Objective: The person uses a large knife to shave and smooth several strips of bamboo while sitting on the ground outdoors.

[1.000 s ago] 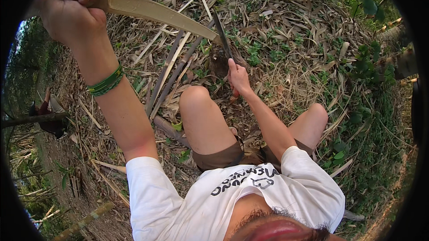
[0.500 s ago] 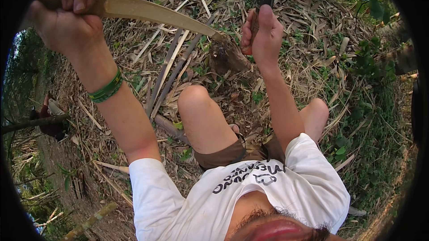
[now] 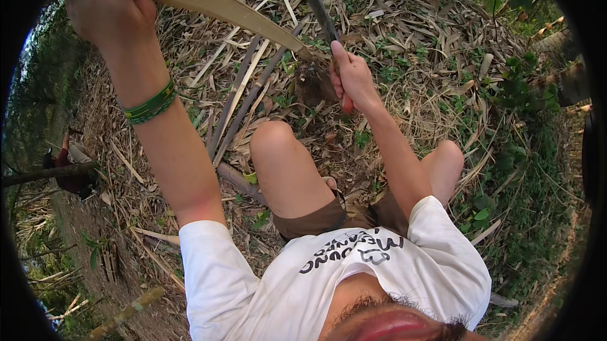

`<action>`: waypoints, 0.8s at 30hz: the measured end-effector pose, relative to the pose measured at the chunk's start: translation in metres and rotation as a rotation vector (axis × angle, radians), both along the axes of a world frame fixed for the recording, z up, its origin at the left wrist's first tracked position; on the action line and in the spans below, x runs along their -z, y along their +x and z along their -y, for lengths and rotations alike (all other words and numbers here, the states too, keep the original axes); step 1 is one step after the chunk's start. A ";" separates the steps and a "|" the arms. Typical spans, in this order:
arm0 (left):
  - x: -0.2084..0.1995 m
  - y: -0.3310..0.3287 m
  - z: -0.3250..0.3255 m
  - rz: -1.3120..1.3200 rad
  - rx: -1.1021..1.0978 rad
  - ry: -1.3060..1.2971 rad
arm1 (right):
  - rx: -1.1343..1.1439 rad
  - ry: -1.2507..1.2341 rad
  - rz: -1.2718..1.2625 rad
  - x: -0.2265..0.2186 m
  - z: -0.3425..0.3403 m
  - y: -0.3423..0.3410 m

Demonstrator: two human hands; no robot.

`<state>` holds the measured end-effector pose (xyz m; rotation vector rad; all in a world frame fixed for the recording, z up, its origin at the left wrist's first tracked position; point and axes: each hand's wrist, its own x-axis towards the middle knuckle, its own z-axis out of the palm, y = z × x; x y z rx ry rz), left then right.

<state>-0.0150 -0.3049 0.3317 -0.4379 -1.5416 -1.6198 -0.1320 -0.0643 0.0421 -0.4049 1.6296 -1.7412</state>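
Clenched in the left hand [image 3: 114, 6] at ten o'clock is the pale curved strip [image 3: 234, 13], its tip rested at the stump [image 3: 313, 85], twelve; the knife [image 3: 316, 4] is gripped in the right hand [image 3: 357, 83] at one! Paring seems under way; a shallow, steady stroke would be called for next.

Left grip [image 3: 112, 15] high, right grip [image 3: 355, 79] clenched

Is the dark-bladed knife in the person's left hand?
No, the right hand holds the knife by its handle, while the left hand grips the pale curved strip.
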 end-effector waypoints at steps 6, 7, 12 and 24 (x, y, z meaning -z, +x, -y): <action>0.009 -0.021 -0.047 -0.204 -0.113 -0.004 | 0.290 -0.461 -0.261 -0.071 0.008 0.002; 0.006 -0.019 -0.041 -0.220 -0.112 -0.103 | 0.326 -0.496 -0.245 -0.046 0.013 0.012; 0.008 -0.024 0.057 -0.042 0.526 0.243 | 0.078 0.257 0.187 0.162 -0.002 0.034; 0.007 -0.011 -0.024 -0.161 0.025 -0.096 | 0.124 -0.205 -0.066 -0.025 0.013 -0.013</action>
